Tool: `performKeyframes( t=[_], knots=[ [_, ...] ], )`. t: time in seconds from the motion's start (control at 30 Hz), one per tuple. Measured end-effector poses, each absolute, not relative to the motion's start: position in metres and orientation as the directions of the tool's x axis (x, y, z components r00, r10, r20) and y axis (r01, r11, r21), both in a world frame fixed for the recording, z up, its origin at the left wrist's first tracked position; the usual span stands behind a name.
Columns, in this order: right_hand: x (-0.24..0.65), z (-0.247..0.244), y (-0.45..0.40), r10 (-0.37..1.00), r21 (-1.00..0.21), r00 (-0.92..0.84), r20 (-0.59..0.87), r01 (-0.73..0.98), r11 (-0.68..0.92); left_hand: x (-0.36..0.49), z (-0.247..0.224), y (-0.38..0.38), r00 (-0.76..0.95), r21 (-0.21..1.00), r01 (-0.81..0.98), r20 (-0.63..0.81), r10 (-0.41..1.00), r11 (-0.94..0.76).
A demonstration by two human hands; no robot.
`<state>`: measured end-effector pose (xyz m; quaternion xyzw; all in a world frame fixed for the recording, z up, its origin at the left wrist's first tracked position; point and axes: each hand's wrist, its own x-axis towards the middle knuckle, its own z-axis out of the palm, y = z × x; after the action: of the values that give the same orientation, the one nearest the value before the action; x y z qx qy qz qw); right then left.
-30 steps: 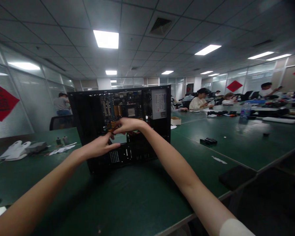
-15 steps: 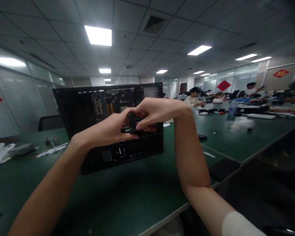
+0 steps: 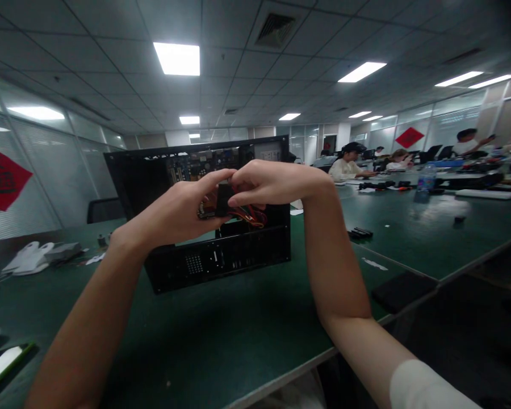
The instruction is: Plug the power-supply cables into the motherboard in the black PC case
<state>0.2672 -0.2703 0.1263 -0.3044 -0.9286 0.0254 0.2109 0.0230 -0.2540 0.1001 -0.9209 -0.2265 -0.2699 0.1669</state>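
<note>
An open black computer case [image 3: 255, 247] stands in front of me on the green table, its circuit boards [image 3: 204, 162] showing inside. Before its open side, both my hands meet around a small black block [image 3: 223, 199] with a brownish circuit-like part at its left. My left hand [image 3: 183, 213] grips it from the left, thumb below and fingers above. From the right, my bent right hand [image 3: 264, 184] pinches the block between thumb and curled fingers. Red, orange and black wires [image 3: 253, 216] hang just below the right hand. The fingers hide much of the block.
A grey box [image 3: 63, 253] and white items lie at the left. A green-edged object [image 3: 8, 363] is at the near left. Right of the case are black pieces [image 3: 360, 233], a dark flat pad [image 3: 404, 291] and a bottle [image 3: 426, 177]. Other people sit farther back.
The view has turned slightly left. Both hands have risen a little against the case with the black block, which is tilted differently; more brownish circuit detail shows beside it.
</note>
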Motion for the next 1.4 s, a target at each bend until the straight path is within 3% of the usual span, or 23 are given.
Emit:
performKeyframes(
  t=[0.27, 0.5, 0.83, 1.07, 1.4],
  knots=[
    [0.265, 0.124, -0.265, 0.626, -0.258, -0.697, 0.351, 0.57, 0.78, 0.023, 0.099, -0.248, 0.739, -0.163, 0.494, 0.596, 0.313, -0.854],
    [0.259, 0.125, -0.261, 0.607, -0.202, -0.691, 0.392, 0.579, 0.79, 0.024, 0.099, -0.245, 0.731, -0.121, 0.455, 0.617, 0.292, -0.882],
    [0.241, 0.119, -0.251, 0.631, -0.233, -0.667, 0.398, 0.591, 0.772, 0.018, 0.103, -0.243, 0.692, -0.075, 0.505, 0.63, 0.352, -0.86],
    [0.244, 0.118, -0.237, 0.624, -0.323, -0.664, 0.413, 0.534, 0.782, 0.015, 0.102, -0.239, 0.704, 0.009, 0.442, 0.616, 0.353, -0.897],
    [0.236, 0.115, -0.237, 0.615, -0.351, -0.681, 0.397, 0.507, 0.787, 0.011, 0.106, -0.243, 0.714, -0.063, 0.477, 0.61, 0.345, -0.876]
  ],
)
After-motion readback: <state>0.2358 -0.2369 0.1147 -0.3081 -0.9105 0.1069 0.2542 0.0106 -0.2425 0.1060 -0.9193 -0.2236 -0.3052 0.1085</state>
